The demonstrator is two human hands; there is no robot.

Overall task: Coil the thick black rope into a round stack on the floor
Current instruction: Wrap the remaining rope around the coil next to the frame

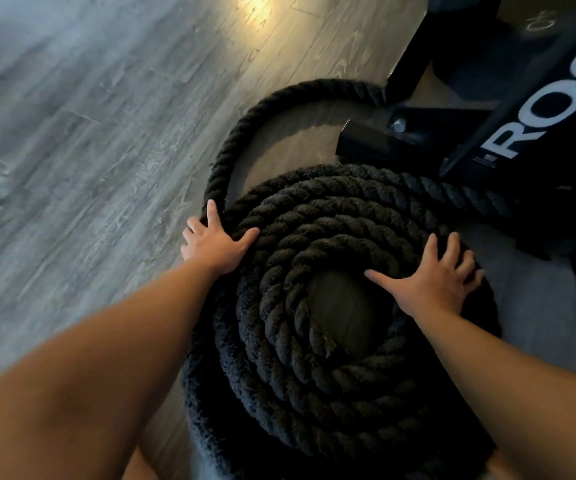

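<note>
A thick black twisted rope (300,368) lies on the floor as a round spiral coil of several turns, with a bare patch of floor in its centre. A loose length (245,126) arcs from the coil's left edge up toward the black frame. My left hand (212,242) wraps over the outer strand at the coil's upper left, fingers curled on it. On the right side of the coil my right hand (435,278) lies flat with its fingers spread, pressing on the inner turns.
A black metal rack base (418,133) with white lettering and a bolt stands at the upper right, close to the coil. Another stretch of rope (459,195) runs under it. Grey wood-look flooring (72,150) spreads to the left.
</note>
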